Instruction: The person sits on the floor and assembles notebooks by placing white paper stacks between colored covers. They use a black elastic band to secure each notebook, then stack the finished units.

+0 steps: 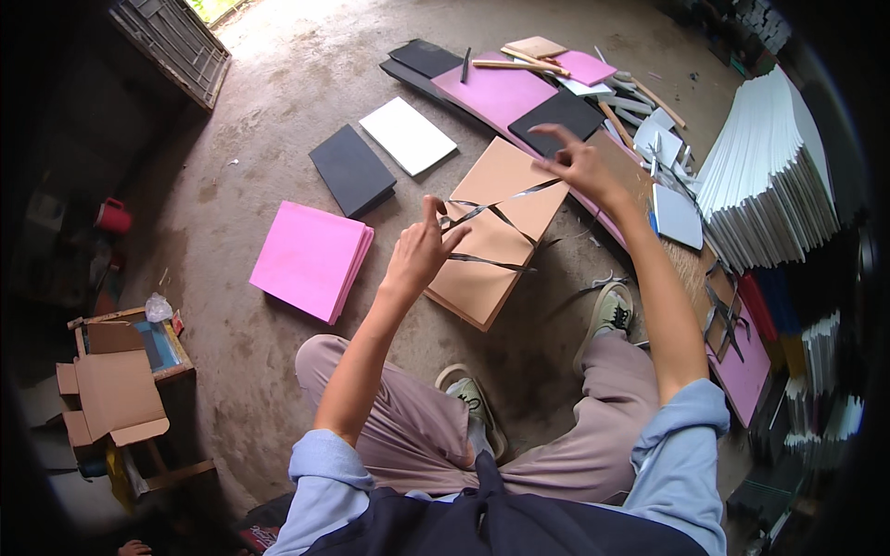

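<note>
Head view. Person seated on a concrete floor (278, 111), knees apart, both forearms raised over the work area. Left hand (422, 250) pinches one end of a thin dark strip (496, 199) between thumb and fingertips; remaining fingers loosely curled. Right hand (579, 162) grips the other end of the same strip, index finger extended, other fingers bent. The strip hangs taut-ish between the two hands, with further loose lengths trailing down and across the tan sheet stack (501, 232) directly below. Whether all trailing lengths belong to one strip: cannot tell.

Tan sheet stack lies flat on the floor just ahead of the person's shoes, between the knees' line and the other stacks. Left of it, well apart: pink sheet stack (311, 259), square, flat. Beyond that: black sheet stack (352, 171) and, just beside it, a white sheet (408, 136).

Far side: large pink panel (496, 93) with a black sheet (556, 116) resting on it, wooden sticks (519, 63) scattered at its upper edge. At right, a tall leaning pile of white boards (765, 176). Lower left: open cardboard box (111, 394) beside a small wooden stand (139, 324); red mug (113, 216) further back. Metal grate (171, 42) top left.
</note>
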`<action>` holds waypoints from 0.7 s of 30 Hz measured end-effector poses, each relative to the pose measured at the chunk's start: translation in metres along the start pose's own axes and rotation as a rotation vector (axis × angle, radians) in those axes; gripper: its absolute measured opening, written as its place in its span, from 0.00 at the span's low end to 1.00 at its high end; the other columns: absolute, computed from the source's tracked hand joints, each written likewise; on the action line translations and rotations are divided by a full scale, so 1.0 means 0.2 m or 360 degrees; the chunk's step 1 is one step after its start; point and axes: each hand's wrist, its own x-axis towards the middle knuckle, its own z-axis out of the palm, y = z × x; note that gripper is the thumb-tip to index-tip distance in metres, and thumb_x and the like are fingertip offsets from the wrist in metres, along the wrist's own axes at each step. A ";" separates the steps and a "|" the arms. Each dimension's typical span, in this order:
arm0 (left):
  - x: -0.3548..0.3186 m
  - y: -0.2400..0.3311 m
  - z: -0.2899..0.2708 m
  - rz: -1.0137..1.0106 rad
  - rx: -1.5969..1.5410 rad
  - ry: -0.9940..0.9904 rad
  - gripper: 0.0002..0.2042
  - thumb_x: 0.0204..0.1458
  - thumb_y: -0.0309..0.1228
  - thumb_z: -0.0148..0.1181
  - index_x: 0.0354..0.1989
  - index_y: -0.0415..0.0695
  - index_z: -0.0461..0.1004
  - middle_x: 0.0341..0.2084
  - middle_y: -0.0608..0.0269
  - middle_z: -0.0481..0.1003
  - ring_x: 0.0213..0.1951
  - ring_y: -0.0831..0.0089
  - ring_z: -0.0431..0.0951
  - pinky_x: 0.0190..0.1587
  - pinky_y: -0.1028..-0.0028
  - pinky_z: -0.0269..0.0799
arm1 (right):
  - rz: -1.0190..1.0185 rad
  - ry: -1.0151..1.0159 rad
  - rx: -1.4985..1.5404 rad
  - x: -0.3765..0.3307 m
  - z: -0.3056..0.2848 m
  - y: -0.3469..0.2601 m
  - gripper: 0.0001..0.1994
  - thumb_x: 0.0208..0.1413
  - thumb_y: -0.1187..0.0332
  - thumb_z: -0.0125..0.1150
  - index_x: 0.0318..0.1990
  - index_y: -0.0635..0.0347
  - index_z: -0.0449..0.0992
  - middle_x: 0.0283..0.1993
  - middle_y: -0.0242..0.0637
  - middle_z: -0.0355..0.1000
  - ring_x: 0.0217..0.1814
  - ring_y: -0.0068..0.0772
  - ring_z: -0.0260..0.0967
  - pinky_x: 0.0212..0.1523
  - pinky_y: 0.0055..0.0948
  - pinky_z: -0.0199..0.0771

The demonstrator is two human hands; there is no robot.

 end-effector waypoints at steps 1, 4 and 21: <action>0.00 -0.03 0.02 -0.0001 0.0108 -0.0053 0.19 0.48 0.40 0.54 0.41 0.44 0.56 0.15 0.49 0.70 0.19 0.52 0.71 0.22 0.63 0.65 | -0.0139 -0.0183 -0.0284 -0.01 0.07 0.04 0.19 0.43 0.55 0.59 0.45 0.40 0.68 0.24 0.34 0.65 0.26 0.31 0.64 0.27 0.28 0.65; 0.02 -0.01 0.07 0.0027 0.0341 -0.0170 0.15 0.47 0.40 0.54 0.37 0.46 0.61 0.16 0.53 0.71 0.23 0.53 0.73 0.24 0.62 0.67 | -0.0637 -0.0309 -0.0912 -0.08 0.14 0.11 0.18 0.41 0.53 0.60 0.43 0.42 0.70 0.38 0.34 0.65 0.43 0.36 0.62 0.39 0.35 0.64; 0.05 0.01 0.25 0.0519 -0.0488 0.0398 0.04 0.32 0.19 0.55 0.17 0.37 0.66 0.19 0.58 0.61 0.22 0.64 0.66 0.23 0.68 0.63 | -0.0444 -0.0205 -0.1124 -0.08 0.28 0.13 0.05 0.47 0.67 0.51 0.30 0.45 0.73 0.52 0.23 0.57 0.59 0.35 0.44 0.59 0.57 0.31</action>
